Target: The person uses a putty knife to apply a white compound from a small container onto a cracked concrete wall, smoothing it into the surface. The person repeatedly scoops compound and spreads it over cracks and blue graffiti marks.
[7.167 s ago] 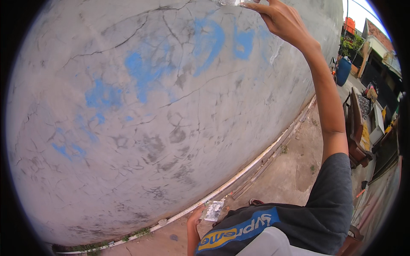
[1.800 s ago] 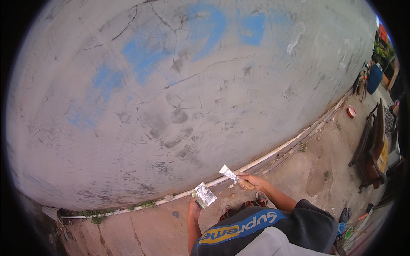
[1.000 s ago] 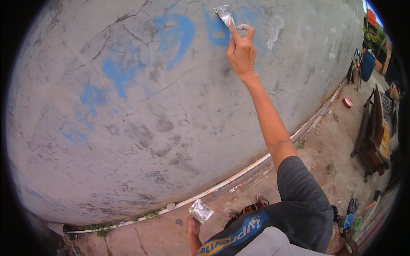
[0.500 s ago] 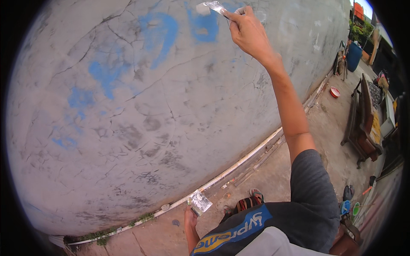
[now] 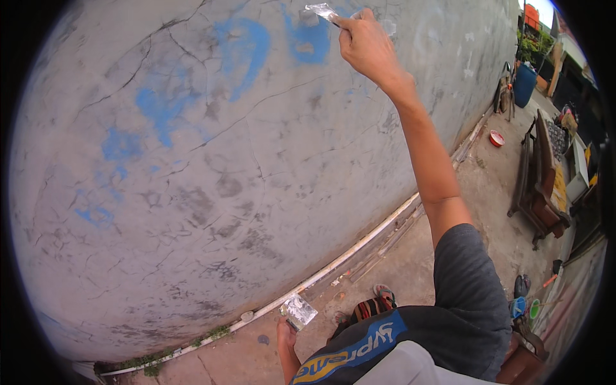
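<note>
High on the cracked grey wall [image 5: 212,167], my right hand [image 5: 372,52] is closed round a putty knife [image 5: 321,11]. Its shiny metal blade lies against the wall, just above a blue paint mark [image 5: 308,42]. Low down, near the foot of the wall, my left hand [image 5: 287,335] grips a second, wider scraper [image 5: 299,312]. White paste is smeared over that scraper's flat metal blade. More blue paint patches [image 5: 160,112] run down the wall to the left, among dark cracks and scuffs.
A white pipe [image 5: 359,246] follows the foot of the wall. On the concrete ground to the right are a red bowl [image 5: 496,138], a wooden bench [image 5: 545,183], a blue barrel [image 5: 524,85] and small blue and green buckets [image 5: 518,308]. Sandals [image 5: 523,284] lie near the buckets.
My right hand has shifted slightly left, and a pale patch by the knife blade no longer shows. My left hand stays low with its scraper. The view has turned a little.
</note>
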{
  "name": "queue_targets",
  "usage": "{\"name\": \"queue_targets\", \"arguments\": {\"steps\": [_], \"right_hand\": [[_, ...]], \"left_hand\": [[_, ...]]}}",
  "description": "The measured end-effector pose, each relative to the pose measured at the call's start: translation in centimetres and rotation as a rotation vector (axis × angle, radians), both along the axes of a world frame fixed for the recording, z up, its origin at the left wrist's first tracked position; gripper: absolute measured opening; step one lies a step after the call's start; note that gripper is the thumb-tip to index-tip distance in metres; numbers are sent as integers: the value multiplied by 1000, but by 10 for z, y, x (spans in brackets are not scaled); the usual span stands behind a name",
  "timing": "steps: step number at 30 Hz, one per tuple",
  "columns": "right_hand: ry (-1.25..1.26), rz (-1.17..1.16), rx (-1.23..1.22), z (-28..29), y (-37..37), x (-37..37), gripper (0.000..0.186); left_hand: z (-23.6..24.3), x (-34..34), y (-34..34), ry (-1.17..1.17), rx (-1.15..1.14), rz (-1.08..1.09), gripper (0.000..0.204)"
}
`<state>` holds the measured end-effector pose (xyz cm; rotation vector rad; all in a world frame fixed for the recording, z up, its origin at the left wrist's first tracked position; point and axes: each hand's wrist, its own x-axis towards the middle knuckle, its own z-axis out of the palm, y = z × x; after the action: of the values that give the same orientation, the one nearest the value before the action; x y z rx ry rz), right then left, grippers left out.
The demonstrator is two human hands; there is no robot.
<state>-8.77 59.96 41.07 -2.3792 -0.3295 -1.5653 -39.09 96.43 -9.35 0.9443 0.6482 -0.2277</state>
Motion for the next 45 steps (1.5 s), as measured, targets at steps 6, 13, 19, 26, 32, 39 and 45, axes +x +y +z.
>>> {"name": "queue_targets", "arguments": {"steps": [6,13,19,26,32,39,45], "right_hand": [[99,-12,1,-10,-7,14,33],[-10,146,118,-9,8,-4,32],[-170,53,177,-43,26,42,39],[22,109,136,-82,23,40,39],[-6,221,54,-13,2,-3,34],[91,116,-69,-24,3,19,35],[211,131,-58,-9,1,-16,34]], "left_hand": [[-6,0,8,8,-23,48,37],[-6,-1,8,20,18,-10,36],[3,9,1,11,1,-12,32],[-10,5,13,-5,-32,-23,35],[-10,7,12,-30,-26,-32,36],[-6,16,-1,-28,-32,-61,37],[-22,4,9,33,-31,2,34]]}}
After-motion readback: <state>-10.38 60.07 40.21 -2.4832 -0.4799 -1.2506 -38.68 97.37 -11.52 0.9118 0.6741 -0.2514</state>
